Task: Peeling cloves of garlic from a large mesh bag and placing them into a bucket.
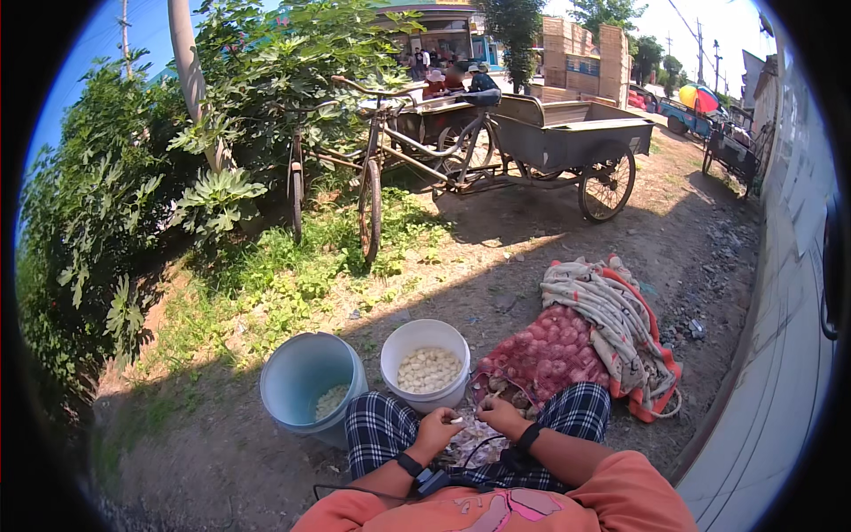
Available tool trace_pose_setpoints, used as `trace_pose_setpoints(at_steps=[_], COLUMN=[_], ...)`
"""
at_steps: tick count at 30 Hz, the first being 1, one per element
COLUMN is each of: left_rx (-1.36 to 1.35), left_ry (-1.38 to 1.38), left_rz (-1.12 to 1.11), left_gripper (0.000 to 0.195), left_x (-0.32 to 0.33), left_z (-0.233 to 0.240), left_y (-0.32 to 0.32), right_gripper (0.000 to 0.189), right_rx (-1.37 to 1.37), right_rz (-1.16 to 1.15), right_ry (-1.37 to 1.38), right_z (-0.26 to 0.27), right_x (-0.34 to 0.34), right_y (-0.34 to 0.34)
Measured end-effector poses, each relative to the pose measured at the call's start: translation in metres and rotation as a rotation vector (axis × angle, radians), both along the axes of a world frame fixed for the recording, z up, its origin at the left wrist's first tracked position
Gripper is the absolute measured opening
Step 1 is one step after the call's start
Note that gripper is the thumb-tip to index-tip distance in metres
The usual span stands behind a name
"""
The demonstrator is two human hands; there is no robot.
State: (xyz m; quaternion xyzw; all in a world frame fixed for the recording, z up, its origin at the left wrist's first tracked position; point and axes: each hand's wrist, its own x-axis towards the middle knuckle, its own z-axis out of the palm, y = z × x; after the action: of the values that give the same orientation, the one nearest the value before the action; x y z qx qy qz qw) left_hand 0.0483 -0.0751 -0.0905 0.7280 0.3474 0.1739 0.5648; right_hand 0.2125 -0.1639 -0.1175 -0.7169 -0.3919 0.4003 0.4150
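Observation:
My left hand (437,429) is closed on a peeled garlic clove (456,420), whose pale end shows at the fingertips. Close to its right, my right hand (501,415) has its fingers pinched together; a small pale piece shows at the fingertips, too small to name. Both hands are above my lap, over papery garlic skins (473,440). Many peeled cloves (429,370) lie in a white plastic bucket (393,332) just beyond my hands. Right of it, a red mesh sack (562,342) holds garlic bulbs, with some loose at its near end (518,399).
A pale blue bucket (292,372) with some cloves stands at the left. A patterned blanket (592,292) with orange edging lies over the mesh sack. Farther off stand a cargo tricycle (558,139), leafy bushes (279,73) and several people. A pale wall (791,279) runs along the right.

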Motion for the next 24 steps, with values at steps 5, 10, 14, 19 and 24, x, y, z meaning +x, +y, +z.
trace_pose_setpoints(at_steps=[5,10,14,19,24], left_rx=[0.037,0.068,0.094,0.112,-0.215], left_ry=[0.033,0.075,0.074,0.030,-0.008], left_rz=[-0.009,-0.082,-0.117,-0.150,0.003], left_gripper=[0.028,0.026,0.026,0.023,0.022], left_x=[0.000,-0.001,-0.001,-0.002,-0.004], left_z=[0.007,0.016,0.005,-0.004,0.024], left_y=[-0.003,-0.006,-0.004,-0.004,-0.004], right_gripper=[0.026,0.032,0.032,0.031,0.028], right_rx=[-0.019,-0.054,-0.060,-0.053,-0.041], right_rz=[0.068,0.172,0.193,0.205,0.197], right_ry=[0.107,0.002,-0.004,-0.005,0.197], right_z=[0.017,0.032,0.035,0.038,0.039], right_x=[-0.007,-0.012,-0.012,-0.012,-0.010], right_y=[-0.004,-0.004,-0.006,-0.008,-0.004])
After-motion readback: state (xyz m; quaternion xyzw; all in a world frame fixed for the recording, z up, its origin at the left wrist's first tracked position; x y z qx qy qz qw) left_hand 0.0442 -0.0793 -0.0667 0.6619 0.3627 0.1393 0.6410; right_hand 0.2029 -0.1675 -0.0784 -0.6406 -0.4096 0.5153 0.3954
